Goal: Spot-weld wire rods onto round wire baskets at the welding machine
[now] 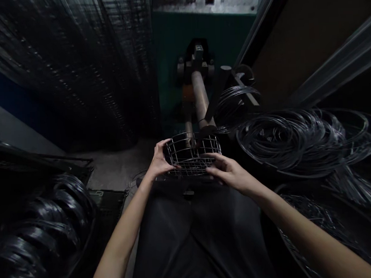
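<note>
Steel wire makes up the basket that I watch through the head camera, my only view. It sits between the two hands, just beyond the dark garment. I see the left hand clamped on the basket's left end, thumb low and fingers up by the rim. The right hand curls at the opposite side, fingertips at the near edge; whether they pinch the wire or merely touch it, I cannot tell from here.

Done, as far as I can judge: floor grid and curved wall are formed and hold together as one piece. What is left I can't settle, since the dimness hides the joints. Just past the grip, the lower bar and upper bar of the green machine reach toward the basket; contact is unclear to me. I take this piece to be partway through its handling there. Right of the grip lie many loose hoops, probably unused; well to its left are coils, whose stage I cannot tell.
</note>
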`<action>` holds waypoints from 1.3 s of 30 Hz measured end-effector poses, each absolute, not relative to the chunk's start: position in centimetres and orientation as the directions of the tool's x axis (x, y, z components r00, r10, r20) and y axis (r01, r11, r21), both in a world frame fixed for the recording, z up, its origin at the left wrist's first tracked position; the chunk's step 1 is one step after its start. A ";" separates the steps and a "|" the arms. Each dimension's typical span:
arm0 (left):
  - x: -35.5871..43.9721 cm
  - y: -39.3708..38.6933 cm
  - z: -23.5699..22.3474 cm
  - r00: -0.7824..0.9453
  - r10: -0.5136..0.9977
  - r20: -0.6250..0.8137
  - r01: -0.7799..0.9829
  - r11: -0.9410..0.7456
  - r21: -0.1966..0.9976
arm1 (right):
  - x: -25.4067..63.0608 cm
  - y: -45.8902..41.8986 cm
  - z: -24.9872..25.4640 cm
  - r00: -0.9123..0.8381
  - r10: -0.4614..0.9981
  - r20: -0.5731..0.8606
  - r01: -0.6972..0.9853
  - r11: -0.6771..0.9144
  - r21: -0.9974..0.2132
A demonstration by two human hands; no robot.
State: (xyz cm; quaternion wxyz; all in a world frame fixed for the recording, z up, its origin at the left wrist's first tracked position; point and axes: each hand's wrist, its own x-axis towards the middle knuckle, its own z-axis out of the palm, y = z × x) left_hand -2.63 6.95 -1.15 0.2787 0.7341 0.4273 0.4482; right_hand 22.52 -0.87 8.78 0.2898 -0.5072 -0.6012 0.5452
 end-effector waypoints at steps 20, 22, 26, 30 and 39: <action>1.1 3.1 0.6 0.359 0.877 0.320 0.541 -0.475 0.694 | 21.4 -1.4 8.3 -0.581 0.804 -0.125 0.787 0.594 0.166; 1.2 2.5 0.6 0.342 0.885 0.316 0.541 -0.461 0.704 | 21.3 -2.0 8.2 -0.583 0.804 -0.117 0.778 0.594 0.203; 1.3 1.6 0.7 0.325 0.893 0.312 0.544 -0.446 0.711 | 21.3 -3.1 7.6 -0.573 0.817 -0.067 0.786 0.571 0.236; 1.3 1.4 0.7 0.332 0.897 0.292 0.547 -0.436 0.715 | 21.8 -3.4 6.9 -0.621 0.783 -0.033 0.759 0.611 0.223; 1.2 2.8 1.0 0.339 0.887 0.315 0.556 -0.458 0.694 | 22.3 -1.8 6.8 -0.657 0.754 -0.013 0.731 0.640 0.237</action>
